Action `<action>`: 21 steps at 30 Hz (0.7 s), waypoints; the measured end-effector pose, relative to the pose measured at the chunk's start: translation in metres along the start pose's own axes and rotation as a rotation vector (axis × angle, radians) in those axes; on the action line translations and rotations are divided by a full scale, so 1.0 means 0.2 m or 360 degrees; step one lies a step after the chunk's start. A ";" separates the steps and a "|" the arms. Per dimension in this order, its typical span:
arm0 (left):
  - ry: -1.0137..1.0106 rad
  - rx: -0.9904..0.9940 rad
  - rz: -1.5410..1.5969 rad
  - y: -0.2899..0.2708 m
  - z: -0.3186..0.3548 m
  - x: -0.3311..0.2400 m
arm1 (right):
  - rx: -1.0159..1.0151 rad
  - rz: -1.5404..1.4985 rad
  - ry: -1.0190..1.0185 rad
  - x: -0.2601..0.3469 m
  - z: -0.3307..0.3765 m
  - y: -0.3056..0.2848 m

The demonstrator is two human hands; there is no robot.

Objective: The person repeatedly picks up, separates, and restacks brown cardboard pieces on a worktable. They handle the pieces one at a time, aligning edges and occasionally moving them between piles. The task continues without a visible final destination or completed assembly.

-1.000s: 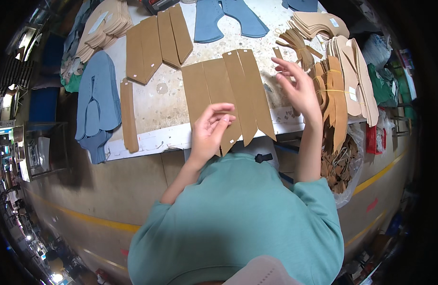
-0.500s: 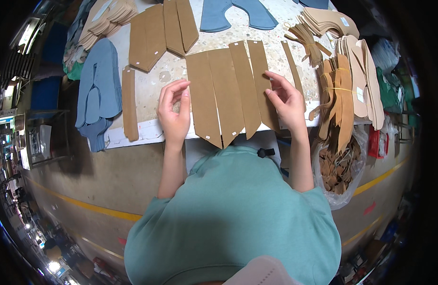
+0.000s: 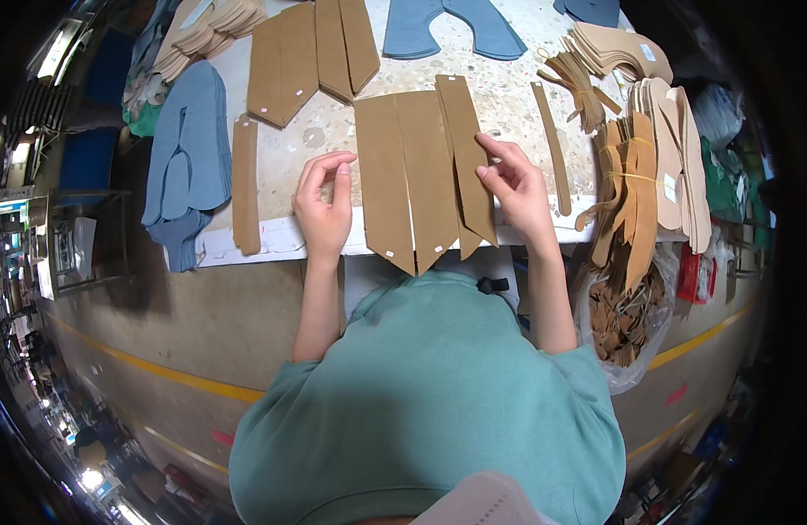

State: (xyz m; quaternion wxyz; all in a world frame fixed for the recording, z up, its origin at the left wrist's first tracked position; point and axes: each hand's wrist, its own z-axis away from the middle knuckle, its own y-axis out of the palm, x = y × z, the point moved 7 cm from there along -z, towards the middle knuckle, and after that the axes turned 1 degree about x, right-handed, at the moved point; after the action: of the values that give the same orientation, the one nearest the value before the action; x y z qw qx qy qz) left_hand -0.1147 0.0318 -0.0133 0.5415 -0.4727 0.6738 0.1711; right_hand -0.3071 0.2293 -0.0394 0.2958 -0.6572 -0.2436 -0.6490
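Note:
Brown flat panels with pointed lower ends and small white stickers lie side by side before me: a left panel [image 3: 384,175], a middle panel [image 3: 428,166] and a narrower right strip [image 3: 470,162]. The strip overlaps another brown strip beneath it, which shows only in part. My right hand [image 3: 517,188] has its fingertips at the right edge of the upper strip, thumb and fingers apart, not wrapped round it. Beside the left panel's outer edge, my left hand [image 3: 323,203] rests with curved, parted fingers and holds nothing.
Single brown strips lie left [image 3: 245,188] and right [image 3: 554,149]. Farther back are more brown panels [image 3: 285,66] and blue curved pieces [image 3: 412,31]. Blue pieces [image 3: 189,131] stack at left; bundled tan strips [image 3: 631,192] hang over the right edge, above a bag of scraps [image 3: 626,319].
My right hand has moved slightly left with the right strip, which now lies over its neighbour. The gap between them has closed. The left hand stays beside the left panel.

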 end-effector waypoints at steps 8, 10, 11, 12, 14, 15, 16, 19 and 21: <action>0.0000 -0.0011 0.0000 0.00 0.01 0.00 | -0.0005 0.0317 -0.0101 0.05 0.04 0.02; -0.0011 -0.0010 -0.0004 0.00 0.00 0.00 | -0.0024 0.0408 -0.0136 0.06 0.05 0.03; -0.0013 -0.0009 -0.0014 0.00 0.00 0.00 | -0.0041 0.0437 -0.0144 0.07 0.05 0.03; -0.0020 -0.0008 -0.0022 0.00 0.00 0.00 | -0.0058 0.0495 -0.0164 0.09 0.05 0.04; -0.0022 -0.0003 -0.0031 0.00 0.00 0.00 | -0.0085 0.0588 -0.0185 0.11 0.05 0.05; -0.0029 -0.0003 -0.0031 0.00 0.00 0.00 | -0.0099 0.0601 -0.0184 0.11 0.06 0.06; -0.0021 0.0000 -0.0030 0.00 0.00 0.00 | -0.0111 0.0614 -0.0182 0.12 0.07 0.06; -0.0021 -0.0002 -0.0015 0.00 0.00 0.01 | -0.0140 0.0801 -0.0318 0.18 0.10 0.08; -0.0030 -0.0014 -0.0008 0.00 0.01 0.02 | -0.0170 0.0613 -0.0326 0.21 0.14 0.06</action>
State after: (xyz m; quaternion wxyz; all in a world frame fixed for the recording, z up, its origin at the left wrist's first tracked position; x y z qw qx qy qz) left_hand -0.1138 0.0313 -0.0167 0.5463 -0.4751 0.6667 0.1772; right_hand -0.2776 0.2371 0.0024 0.3527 -0.7688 -0.1077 -0.5224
